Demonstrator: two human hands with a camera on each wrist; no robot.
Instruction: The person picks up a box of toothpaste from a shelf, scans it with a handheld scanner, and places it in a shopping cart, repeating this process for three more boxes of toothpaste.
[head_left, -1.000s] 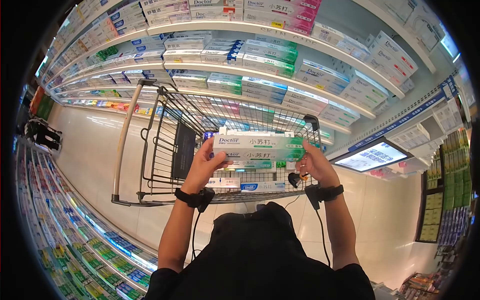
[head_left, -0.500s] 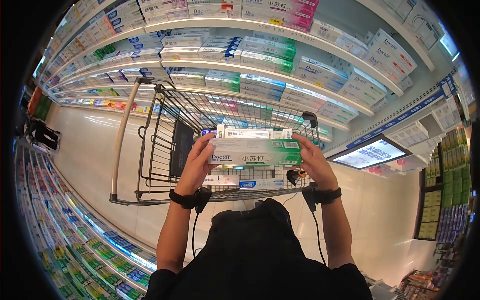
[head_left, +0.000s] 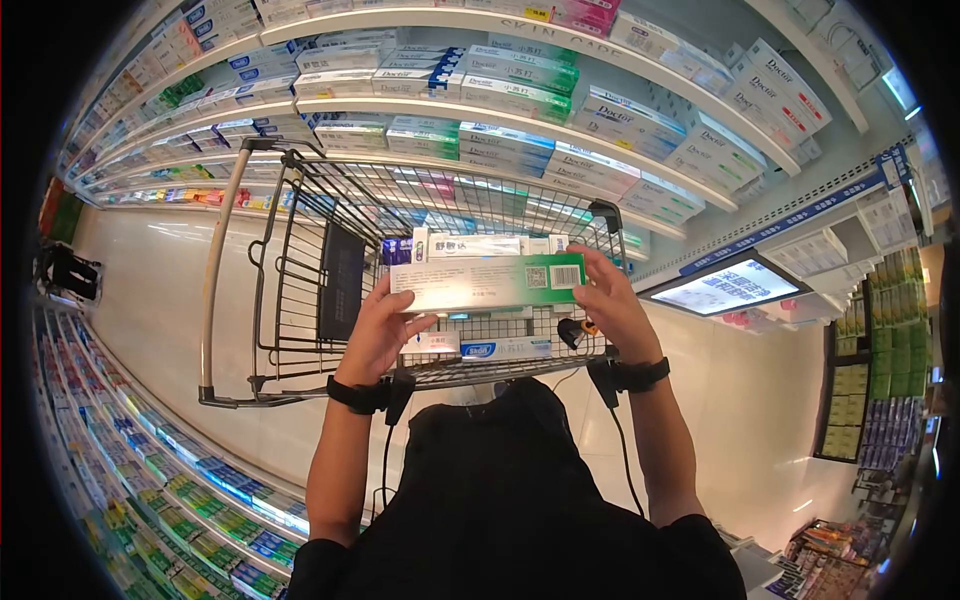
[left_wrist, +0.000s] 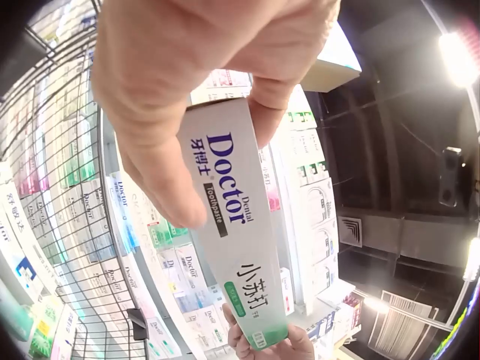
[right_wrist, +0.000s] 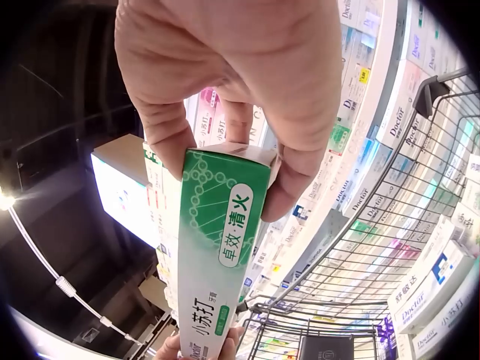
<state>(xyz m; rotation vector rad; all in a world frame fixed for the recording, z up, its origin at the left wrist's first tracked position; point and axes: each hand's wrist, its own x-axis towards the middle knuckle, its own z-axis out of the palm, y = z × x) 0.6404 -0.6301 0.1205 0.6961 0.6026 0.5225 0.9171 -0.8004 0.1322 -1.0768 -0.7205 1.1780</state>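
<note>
Both hands hold a white and green toothpaste box (head_left: 470,285) level over the shopping cart (head_left: 300,215). In the head view its side with the barcode and a square code faces up. My left hand (head_left: 375,335) grips the white end, thumb on the near face. At the green end, my right hand (head_left: 618,310) pinches the box between thumb and fingers. The left wrist view shows the "Doctor" lettering on another face of the toothpaste box (left_wrist: 232,202). The green end of the toothpaste box (right_wrist: 225,199) fills the middle of the right wrist view.
Inside the cart lie several more boxes, among them a white box (head_left: 470,246) behind the held one and a Skoll-like blue-labelled box (head_left: 510,349) nearer me. Shelves of toothpaste boxes (head_left: 520,95) run along the far side. A lit screen (head_left: 725,287) stands at right.
The toothpaste box has been turned over in my hands: its lettered front faced up before, and the barcode side does now. The cart and shelves have shifted slightly left in view.
</note>
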